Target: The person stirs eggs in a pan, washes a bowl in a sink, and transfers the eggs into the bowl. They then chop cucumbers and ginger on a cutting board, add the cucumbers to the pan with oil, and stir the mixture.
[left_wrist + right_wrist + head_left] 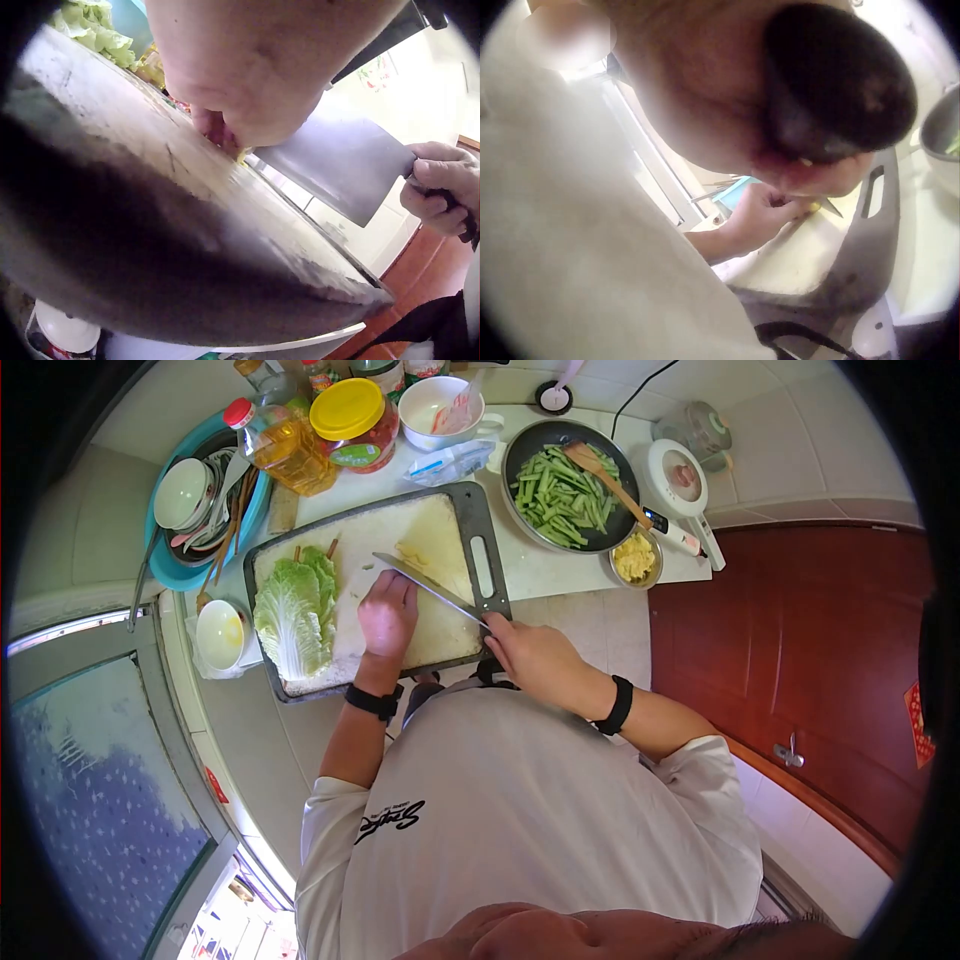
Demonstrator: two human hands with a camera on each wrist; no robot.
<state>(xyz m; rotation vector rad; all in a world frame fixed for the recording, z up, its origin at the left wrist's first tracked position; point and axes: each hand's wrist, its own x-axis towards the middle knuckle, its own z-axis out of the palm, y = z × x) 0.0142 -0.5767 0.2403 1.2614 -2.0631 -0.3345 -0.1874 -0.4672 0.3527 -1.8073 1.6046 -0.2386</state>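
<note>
My right hand (535, 660) grips the dark handle of a cleaver (345, 165). Its broad blade reaches left over the cutting board (355, 640), beside my left hand (388, 618). With bent fingers, my left hand holds a small yellow piece (814, 207) that looks like ginger; most of it is hidden under the fingertips. Thin yellow slices (411, 554) lie on the board just beyond the blade. To the left of my left hand, Chinese cabbage leaves (293, 615) lie on the board.
Behind the board to the right sits a pan (512, 512) of cut green vegetables with a wooden spatula (610, 482). A small bowl (655, 572) of yellow food stands near it. Left are a blue basin (160, 555) of dishes and a white bowl (220, 635); an oil bottle (285, 450) stands behind.
</note>
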